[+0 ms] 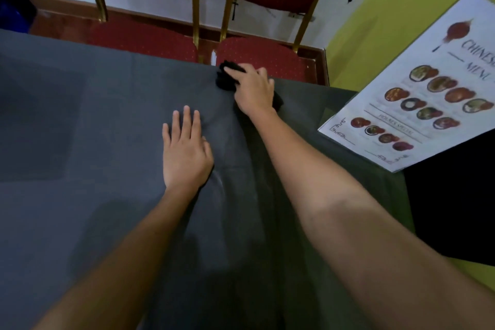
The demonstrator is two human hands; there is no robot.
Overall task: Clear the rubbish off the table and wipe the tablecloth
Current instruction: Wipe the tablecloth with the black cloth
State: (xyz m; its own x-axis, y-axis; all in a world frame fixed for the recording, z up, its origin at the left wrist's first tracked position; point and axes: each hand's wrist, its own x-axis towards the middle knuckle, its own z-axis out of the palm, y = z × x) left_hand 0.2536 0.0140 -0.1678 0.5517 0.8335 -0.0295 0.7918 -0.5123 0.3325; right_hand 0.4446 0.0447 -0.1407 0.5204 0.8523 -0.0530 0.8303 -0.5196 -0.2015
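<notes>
A dark grey tablecloth covers the table and fills most of the view. My right hand reaches to the table's far edge and presses a crumpled black cloth against the tablecloth; its fingers lie over the cloth, and part of the cloth shows beside my wrist. My left hand lies flat on the tablecloth near the middle, fingers straight and spread, holding nothing. No rubbish shows on the cloth.
A laminated Chinese menu lies at the table's right edge, partly overhanging. Two red chairs with gold frames stand pushed in at the far side. A yellow-green wall is at the right.
</notes>
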